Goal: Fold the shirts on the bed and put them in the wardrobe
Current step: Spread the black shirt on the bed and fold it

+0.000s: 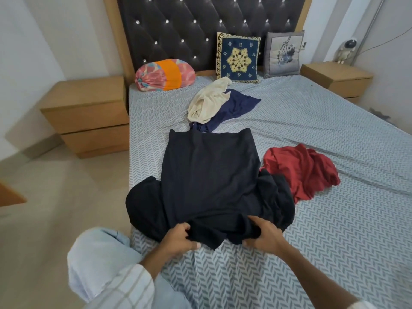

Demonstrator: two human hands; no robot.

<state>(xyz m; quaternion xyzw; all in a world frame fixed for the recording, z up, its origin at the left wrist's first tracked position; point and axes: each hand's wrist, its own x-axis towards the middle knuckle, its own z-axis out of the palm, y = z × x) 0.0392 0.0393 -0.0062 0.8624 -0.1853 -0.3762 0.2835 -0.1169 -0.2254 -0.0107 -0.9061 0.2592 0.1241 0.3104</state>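
Here, black shirt (209, 175) gripped, both hands (178, 238) beneath

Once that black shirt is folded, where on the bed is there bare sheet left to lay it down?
The widest bare stretch of bed sheet lies right of the navy shirt, between the grey cushion and the red shirt. More lies near the person, right of the right hand. The middle is crowded: cream shirt, navy shirt and black shirt run together.

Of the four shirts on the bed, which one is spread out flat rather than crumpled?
The black shirt, held at its near edge by both hands. The red shirt, cream shirt and navy shirt lie bunched up.
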